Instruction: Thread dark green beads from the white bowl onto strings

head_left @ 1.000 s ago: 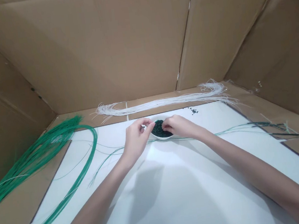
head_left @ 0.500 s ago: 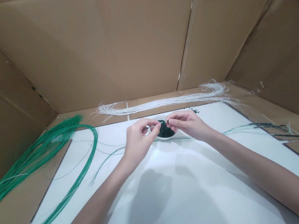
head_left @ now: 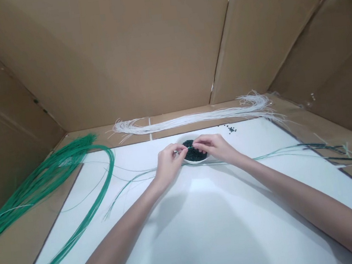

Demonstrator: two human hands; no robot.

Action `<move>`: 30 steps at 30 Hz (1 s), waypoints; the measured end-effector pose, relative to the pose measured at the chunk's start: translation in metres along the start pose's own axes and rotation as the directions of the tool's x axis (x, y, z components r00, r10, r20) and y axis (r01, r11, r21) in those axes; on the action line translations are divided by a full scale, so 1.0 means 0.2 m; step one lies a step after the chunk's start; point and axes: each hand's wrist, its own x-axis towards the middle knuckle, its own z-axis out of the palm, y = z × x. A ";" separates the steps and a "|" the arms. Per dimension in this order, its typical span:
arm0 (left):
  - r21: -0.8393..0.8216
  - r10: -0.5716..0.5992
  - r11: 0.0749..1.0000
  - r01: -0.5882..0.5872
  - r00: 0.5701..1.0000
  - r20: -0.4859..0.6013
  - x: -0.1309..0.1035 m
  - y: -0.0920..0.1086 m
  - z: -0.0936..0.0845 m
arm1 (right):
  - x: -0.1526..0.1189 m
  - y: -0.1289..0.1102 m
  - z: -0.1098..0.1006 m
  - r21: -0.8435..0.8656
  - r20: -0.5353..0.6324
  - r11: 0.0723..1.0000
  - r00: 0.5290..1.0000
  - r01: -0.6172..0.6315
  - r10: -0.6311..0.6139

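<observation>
Over a white bowl (head_left: 196,162) filled with small dark green beads (head_left: 194,153), my two hands are held close together. Thumb and fingertips of my left hand (head_left: 169,163) pinch a thin cord (head_left: 189,148), whose short end shows white and green between the hands. My right hand (head_left: 214,147) is closed in a pinch at the tip of that cord; what it grips is too small to make out. Several long green strands (head_left: 262,157) run across the white board behind and beneath my hands, past the bowl.
At the left lies a large bundle of green cords (head_left: 111,165), one loop curving over the board (head_left: 184,251). White cords (head_left: 175,124) stretch along the back. Loose beads (head_left: 232,130) lie behind my right hand. Dark beaded ends (head_left: 342,158) rest at right. Cardboard walls (head_left: 152,45) surround everything.
My hands have come slightly closer together, the left shifting right and the right shifting left. The fingertips still meet over the bowl. The view has moved a little.
</observation>
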 end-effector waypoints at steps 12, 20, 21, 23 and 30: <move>0.052 0.037 0.998 -0.036 0.999 -0.010 0.03 -0.10 0.08 | 0.04 0.06 0.00 -0.342 -0.078 0.934 0.987 0.104 -0.138; 0.117 0.019 0.993 -0.005 0.993 -0.117 0.04 -0.11 0.04 | 0.04 0.02 0.08 -0.156 -0.031 0.984 0.995 0.087 -0.093; 0.140 0.052 0.990 -0.033 0.989 -0.139 0.04 -0.11 0.03 | 0.05 0.02 0.09 -0.110 -0.034 0.991 0.996 0.073 -0.077; 0.160 0.104 0.984 -0.080 0.984 -0.144 0.06 -0.11 0.03 | 0.07 0.02 0.10 0.007 -0.052 1.000 0.998 0.031 -0.030; 0.084 0.087 0.994 -0.076 0.987 -0.134 0.06 -0.14 0.06 | 0.10 0.05 0.09 0.352 -0.071 0.935 0.995 -0.039 0.068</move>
